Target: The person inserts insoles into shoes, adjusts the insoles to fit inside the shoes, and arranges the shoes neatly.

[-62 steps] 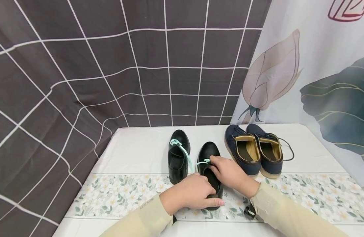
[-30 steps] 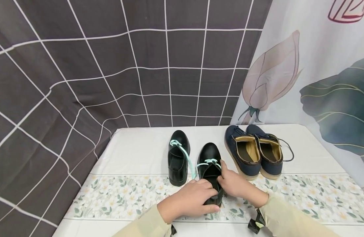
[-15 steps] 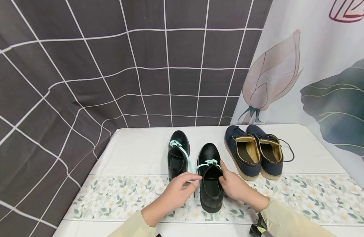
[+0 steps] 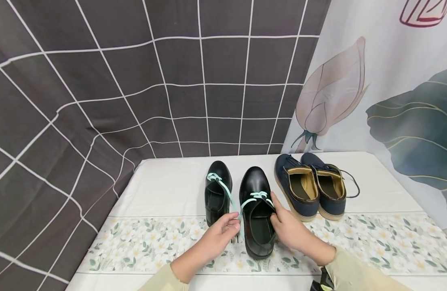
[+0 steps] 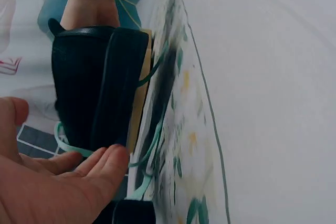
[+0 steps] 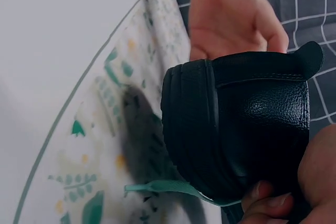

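Note:
A black leather lace-up shoe (image 4: 255, 180) with mint-green laces appears slightly raised off the table, its shadow lying apart from it in the right wrist view. My right hand (image 4: 290, 230) grips its right side, with the thumb at the opening and the fingers along the outside. My left hand (image 4: 218, 234) is beside the shoe's left side, at the hanging mint lace (image 5: 73, 148). Its fingers are extended and the thumb is apart from them; whether the fingertips touch the lace I cannot tell. The matching black shoe (image 4: 218, 190) stands to the left, its mint lace trailing toward my left hand.
Two navy shoes (image 4: 300, 182) with tan linings stand together at the right, a dark lace looping out. The white table cover (image 4: 165, 182) has a floral band (image 4: 150, 238). A dark grid-patterned curtain (image 4: 180, 97) hangs behind and to the left.
My left hand has left the right black shoe's heel and moved left to the lace. My right hand went from the laces to the shoe's side; the shoe has risen slightly.

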`<state>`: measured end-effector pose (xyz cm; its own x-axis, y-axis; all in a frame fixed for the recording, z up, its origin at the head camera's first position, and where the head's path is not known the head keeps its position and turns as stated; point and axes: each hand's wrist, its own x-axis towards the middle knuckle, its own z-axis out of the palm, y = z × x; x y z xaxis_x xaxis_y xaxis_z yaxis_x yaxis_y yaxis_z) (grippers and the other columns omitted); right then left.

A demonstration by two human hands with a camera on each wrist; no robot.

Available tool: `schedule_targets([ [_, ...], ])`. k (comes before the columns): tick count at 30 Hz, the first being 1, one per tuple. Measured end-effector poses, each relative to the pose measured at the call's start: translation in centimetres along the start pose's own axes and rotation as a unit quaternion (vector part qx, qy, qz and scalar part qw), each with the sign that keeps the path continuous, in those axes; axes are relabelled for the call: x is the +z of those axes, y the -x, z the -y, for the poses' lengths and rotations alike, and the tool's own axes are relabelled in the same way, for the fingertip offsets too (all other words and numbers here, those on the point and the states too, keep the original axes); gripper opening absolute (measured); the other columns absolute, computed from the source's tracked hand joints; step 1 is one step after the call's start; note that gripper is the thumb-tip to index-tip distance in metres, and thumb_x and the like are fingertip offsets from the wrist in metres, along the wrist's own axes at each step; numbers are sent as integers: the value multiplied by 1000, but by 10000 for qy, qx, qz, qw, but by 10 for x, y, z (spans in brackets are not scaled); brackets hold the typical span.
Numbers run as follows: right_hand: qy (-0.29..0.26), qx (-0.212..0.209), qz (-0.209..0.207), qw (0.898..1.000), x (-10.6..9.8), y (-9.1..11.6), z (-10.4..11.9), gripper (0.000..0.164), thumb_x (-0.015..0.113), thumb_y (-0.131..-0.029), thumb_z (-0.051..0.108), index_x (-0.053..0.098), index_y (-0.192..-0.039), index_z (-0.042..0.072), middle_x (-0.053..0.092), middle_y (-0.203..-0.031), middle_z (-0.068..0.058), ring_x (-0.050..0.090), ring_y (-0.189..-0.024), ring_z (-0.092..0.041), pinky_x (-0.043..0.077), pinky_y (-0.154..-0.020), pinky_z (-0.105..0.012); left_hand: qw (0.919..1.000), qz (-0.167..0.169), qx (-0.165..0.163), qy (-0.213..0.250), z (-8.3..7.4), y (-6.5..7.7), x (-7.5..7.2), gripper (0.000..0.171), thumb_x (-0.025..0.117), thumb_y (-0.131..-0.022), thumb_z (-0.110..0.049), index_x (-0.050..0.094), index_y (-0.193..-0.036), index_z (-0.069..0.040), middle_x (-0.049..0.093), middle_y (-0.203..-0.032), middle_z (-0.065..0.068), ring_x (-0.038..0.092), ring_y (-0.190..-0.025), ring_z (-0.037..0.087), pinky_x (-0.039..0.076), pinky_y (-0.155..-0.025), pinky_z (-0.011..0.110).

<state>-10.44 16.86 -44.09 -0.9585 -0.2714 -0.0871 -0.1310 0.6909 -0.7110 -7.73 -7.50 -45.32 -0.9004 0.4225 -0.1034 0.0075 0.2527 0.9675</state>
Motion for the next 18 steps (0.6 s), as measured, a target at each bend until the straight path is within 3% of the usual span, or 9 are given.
schedule_targets([
  [5,-91,-153,-19,9998,-4,5,13,65,35,-105,8,3,-162,8,41,-54,4,27,-41,-9,43,-54,-31,9926,326,-212,1152,-2,-1,4,60,46,-108,-26,25,-154,6,54,-140,33,63,-119,35,52,-105,57],
  [10,-31,-147,-158,9998,-4,12,26,65,38,-105,10,6,-162,14,40,-52,5,31,-41,-9,42,-52,-31,9754,498,-398,2111,-3,1,4,71,51,-104,-27,15,-156,4,57,-137,25,67,-105,17,58,-96,38],
  [14,161,-422,-419,9981,0,19,37,65,42,-104,9,14,-162,14,63,-67,-8,49,-55,-11,49,-66,-36,9710,475,-456,2299,-5,8,4,72,59,-100,-27,22,-152,4,57,-140,25,69,-101,14,58,-85,29],
  [18,369,-552,-557,9962,10,25,48,69,48,-101,11,15,-162,15,66,-70,-10,58,-71,-14,52,-75,-42,9786,192,-571,1966,-10,17,3,67,63,-95,-22,29,-147,4,56,-142,27,67,-109,19,58,-86,29],
])
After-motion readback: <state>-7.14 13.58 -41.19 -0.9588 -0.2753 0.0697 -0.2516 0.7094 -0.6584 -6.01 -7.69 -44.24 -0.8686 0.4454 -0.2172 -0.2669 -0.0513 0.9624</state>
